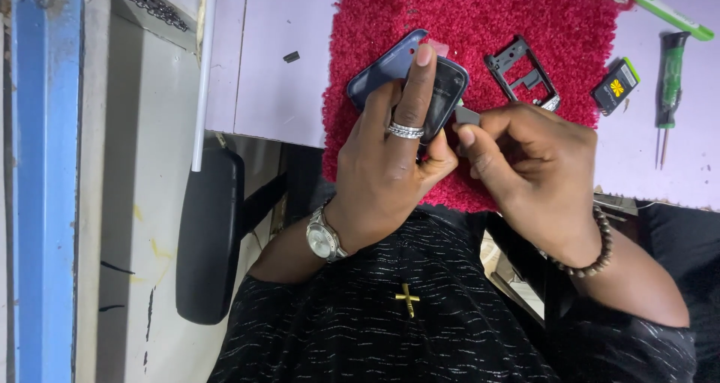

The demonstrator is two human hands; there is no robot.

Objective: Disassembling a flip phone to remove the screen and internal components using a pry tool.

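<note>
Nearest the camera is the person's black knit top with thin pale flecks, and a small gold cross pendant (407, 299) lies on it. Just above that, the left wrist carries a silver wristwatch (325, 237), and the right wrist a string of dark beads (592, 257).

The left hand (386, 158) is closed around a dark blue mobile phone (407, 74), gripping it from the side with the thumb tucked against the lower edge and one finger stretched up across its black back; that finger wears a silver ring (405, 131). The phone is held slightly tilted, just above the near part of a red fluffy mat (480, 23).

The right hand (534, 164) is curled, with thumb and forefinger pinched on a small flat grey card (467, 115), which sits right at the phone's right edge. Whether the card touches the phone is hard to tell.

Farther out on the mat, to the right of the phone, lies a black plastic phone frame (523, 74), empty in its middle. Beyond the mat's right edge, on the pale lilac tabletop (277, 60), rests a small dark phone battery (616, 85) with a yellow mark and a green end. Just right of it lies a green-handled screwdriver (669, 83), tip pointing toward the person. At the far right corner a green and white pen-like tool (660, 8) lies slanted.

Off to the left, below the table, stand a black padded armrest (210, 233) and a blue-painted post (45, 203).
</note>
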